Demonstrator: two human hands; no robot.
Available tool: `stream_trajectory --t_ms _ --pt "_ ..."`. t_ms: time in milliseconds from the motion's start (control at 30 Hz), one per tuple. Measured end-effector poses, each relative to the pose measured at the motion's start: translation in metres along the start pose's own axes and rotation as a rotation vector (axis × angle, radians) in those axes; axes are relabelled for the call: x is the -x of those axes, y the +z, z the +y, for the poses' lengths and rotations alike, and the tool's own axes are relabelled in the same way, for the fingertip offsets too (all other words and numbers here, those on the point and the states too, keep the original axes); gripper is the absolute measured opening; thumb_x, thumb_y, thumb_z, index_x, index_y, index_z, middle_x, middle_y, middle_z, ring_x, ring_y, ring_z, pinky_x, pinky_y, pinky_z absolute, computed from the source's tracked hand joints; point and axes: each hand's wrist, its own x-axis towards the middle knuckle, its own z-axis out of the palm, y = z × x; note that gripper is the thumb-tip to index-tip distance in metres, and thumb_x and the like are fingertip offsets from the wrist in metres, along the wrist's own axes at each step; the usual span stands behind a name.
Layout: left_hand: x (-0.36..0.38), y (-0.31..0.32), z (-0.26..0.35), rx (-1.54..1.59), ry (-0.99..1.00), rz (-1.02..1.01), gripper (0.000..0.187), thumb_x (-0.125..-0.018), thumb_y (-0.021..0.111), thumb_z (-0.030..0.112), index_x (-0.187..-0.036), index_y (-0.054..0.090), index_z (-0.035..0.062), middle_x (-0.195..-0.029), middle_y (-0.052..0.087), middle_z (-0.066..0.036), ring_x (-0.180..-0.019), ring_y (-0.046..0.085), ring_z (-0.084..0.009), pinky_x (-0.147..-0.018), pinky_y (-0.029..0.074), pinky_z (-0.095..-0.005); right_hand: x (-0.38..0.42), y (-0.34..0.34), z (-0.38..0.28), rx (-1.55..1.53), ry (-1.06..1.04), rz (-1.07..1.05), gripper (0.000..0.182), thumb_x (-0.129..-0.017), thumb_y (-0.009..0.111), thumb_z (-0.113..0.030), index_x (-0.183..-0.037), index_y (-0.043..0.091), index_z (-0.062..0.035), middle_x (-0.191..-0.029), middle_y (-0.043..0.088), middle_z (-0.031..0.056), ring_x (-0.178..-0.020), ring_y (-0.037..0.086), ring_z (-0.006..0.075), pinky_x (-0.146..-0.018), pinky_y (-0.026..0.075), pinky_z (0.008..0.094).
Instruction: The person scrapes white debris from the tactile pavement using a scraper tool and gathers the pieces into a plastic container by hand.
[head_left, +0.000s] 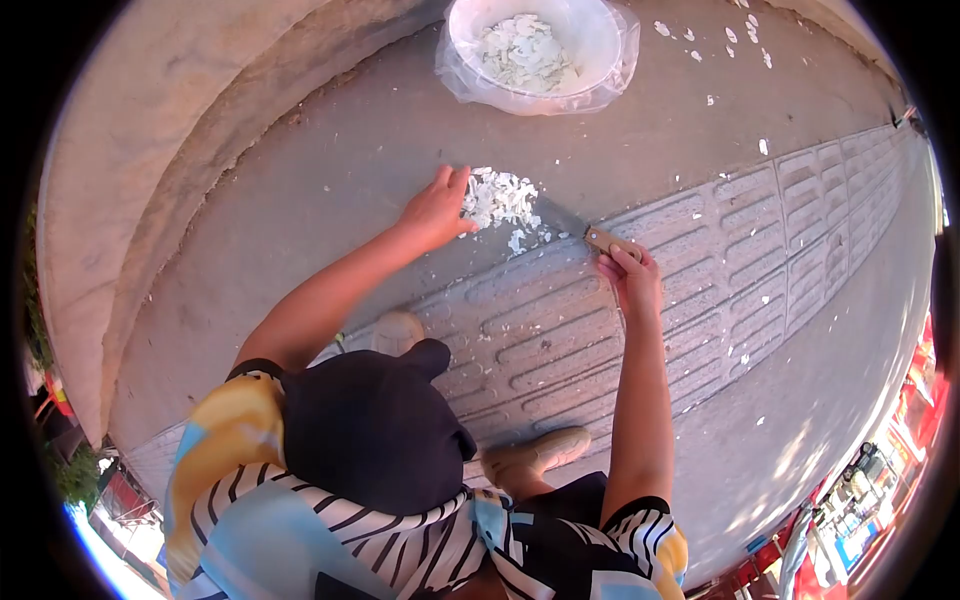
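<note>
A small pile of white flakes [500, 198] lies on the grey pavement. My left hand [437, 212] rests at the pile's left edge, thumb and fingers apart and curved against the flakes. Gripped in my right hand [632, 275] is a putty knife [612, 243] with a wooden handle. Its flat metal blade points left toward the pile, low over the ground, with a few loose flakes beside it. Beyond the pile stands a white bucket [462, 45] lined with clear plastic, holding more flakes.
Ridged paving tiles [560, 345] run diagonally under my feet and off to the right. A curved stone edge [150, 200] borders the left side. Scattered flakes [730, 36] dot the ground at the upper right. My shoe [540, 455] is planted on the tiles.
</note>
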Motion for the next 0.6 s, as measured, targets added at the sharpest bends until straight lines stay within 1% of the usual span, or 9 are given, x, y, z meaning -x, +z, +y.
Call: stream_trajectory --t_ms 67,167,267,367,467,600 --pt "-0.009 0.010 0.011 0.025 0.009 0.040 0.082 -0.072 0.078 0.024 -0.136 0.032 0.0041 -0.124 0.042 -0.018 -0.107 0.053 -0.0394 -0.085 0.048 -0.0454 -0.005 0.007 -0.001 0.021 0.012 -0.012 0.022 -0.083 0.064 0.002 -0.103 0.055 0.0080 -0.090 0.063 0.0141 -0.073 0.067 0.0214 -0.066 0.060 0.0300" --pt "-0.016 0.021 0.026 0.047 0.052 0.085 0.075 -0.070 0.079 0.020 -0.129 0.035 0.0034 -0.120 0.042 -0.017 -0.105 0.053 -0.0400 -0.082 0.048 -0.0461 -0.008 0.021 -0.001 0.035 0.027 -0.017 0.023 -0.083 0.064 0.002 -0.103 0.055 0.0082 -0.090 0.063 0.0143 -0.073 0.067 0.0221 -0.066 0.060 0.0310" --pt "-0.018 0.022 0.032 0.096 0.052 0.082 0.067 -0.070 0.078 0.016 -0.123 0.038 0.0050 -0.117 0.043 -0.017 -0.104 0.053 -0.0405 -0.081 0.048 -0.0465 -0.009 0.034 0.003 0.013 0.039 -0.039 0.022 -0.083 0.064 0.002 -0.103 0.055 0.0081 -0.089 0.064 0.0145 -0.074 0.068 0.0231 -0.067 0.061 0.0319" --pt "-0.019 0.021 0.035 0.122 0.058 0.093 0.061 -0.072 0.076 0.012 -0.120 0.040 0.0064 -0.115 0.045 -0.017 -0.103 0.053 -0.0410 -0.081 0.048 -0.0471 -0.006 0.041 0.013 -0.048 0.046 -0.065 0.021 -0.084 0.063 0.003 -0.102 0.055 0.0078 -0.091 0.063 0.0147 -0.075 0.068 0.0239 -0.068 0.061 0.0332" --pt "-0.023 0.032 0.026 0.196 0.135 0.157 0.056 -0.073 0.073 0.010 -0.118 0.041 0.0069 -0.113 0.047 -0.017 -0.103 0.053 -0.0403 -0.083 0.047 -0.0456 -0.005 0.044 0.020 -0.105 0.033 -0.094 0.020 -0.084 0.063 0.003 -0.102 0.055 0.0073 -0.091 0.063 0.0148 -0.075 0.068 0.0241 -0.069 0.061 0.0345" --pt "-0.021 0.031 0.028 0.293 0.161 0.166 0.050 -0.074 0.072 0.007 -0.116 0.045 0.0055 -0.110 0.049 -0.017 -0.103 0.052 -0.0379 -0.085 0.045 -0.0425 0.011 0.044 0.012 -0.158 0.011 -0.104 0.018 -0.085 0.062 0.003 -0.101 0.055 0.0066 -0.091 0.064 0.0151 -0.074 0.068 0.0244 -0.069 0.061 0.0356"
